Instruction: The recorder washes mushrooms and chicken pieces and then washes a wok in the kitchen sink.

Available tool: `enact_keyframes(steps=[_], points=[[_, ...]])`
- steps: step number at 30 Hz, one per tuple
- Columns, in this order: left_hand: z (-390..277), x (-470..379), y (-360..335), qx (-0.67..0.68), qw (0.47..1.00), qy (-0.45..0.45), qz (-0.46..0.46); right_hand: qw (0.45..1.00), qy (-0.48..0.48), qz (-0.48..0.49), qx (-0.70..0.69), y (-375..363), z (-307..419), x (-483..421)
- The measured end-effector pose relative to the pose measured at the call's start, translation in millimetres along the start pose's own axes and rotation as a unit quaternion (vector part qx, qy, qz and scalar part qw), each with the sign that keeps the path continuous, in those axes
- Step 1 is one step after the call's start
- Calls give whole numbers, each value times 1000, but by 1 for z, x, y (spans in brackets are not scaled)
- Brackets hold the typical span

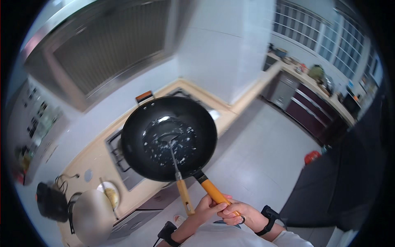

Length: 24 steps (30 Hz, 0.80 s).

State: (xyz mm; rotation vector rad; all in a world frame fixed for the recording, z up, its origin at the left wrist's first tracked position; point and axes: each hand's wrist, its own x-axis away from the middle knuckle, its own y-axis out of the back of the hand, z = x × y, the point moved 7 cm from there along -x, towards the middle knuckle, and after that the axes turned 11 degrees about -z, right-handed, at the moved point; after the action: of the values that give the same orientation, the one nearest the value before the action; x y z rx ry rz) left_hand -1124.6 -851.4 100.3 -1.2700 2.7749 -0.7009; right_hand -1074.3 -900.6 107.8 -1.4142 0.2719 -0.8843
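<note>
A large black wok (135, 129) is held up over the gas stove, with liquid and small white bits in its bottom. Both hands grip its orange handle: my left hand (209, 207) closer to the pan, my right hand (236, 211) around the handle's end. A metal spatula with a wooden handle (184, 194) leans in the wok, its head in the liquid and its handle over the rim, beside my left hand. Whether my left hand touches it is unclear.
The gas stove (132, 179) lies partly under the wok. To its left are a white plate (116, 188) with yellowish food and a chopstick-like stick, and a black appliance (51, 202). A range hood (117, 46) hangs above. A cluttered counter (311, 81) stands across the floor.
</note>
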Motion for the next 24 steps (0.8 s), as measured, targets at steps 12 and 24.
enact_keyframes(steps=[12, 24], points=[[144, -119, -263, 2, 976, 157, 152, 988, 127, -88, -16, 142, 80, 268], [185, -362, -417, -39, 935, 219, 277, 949, 263, -149, -86, 242, 290, 392]])
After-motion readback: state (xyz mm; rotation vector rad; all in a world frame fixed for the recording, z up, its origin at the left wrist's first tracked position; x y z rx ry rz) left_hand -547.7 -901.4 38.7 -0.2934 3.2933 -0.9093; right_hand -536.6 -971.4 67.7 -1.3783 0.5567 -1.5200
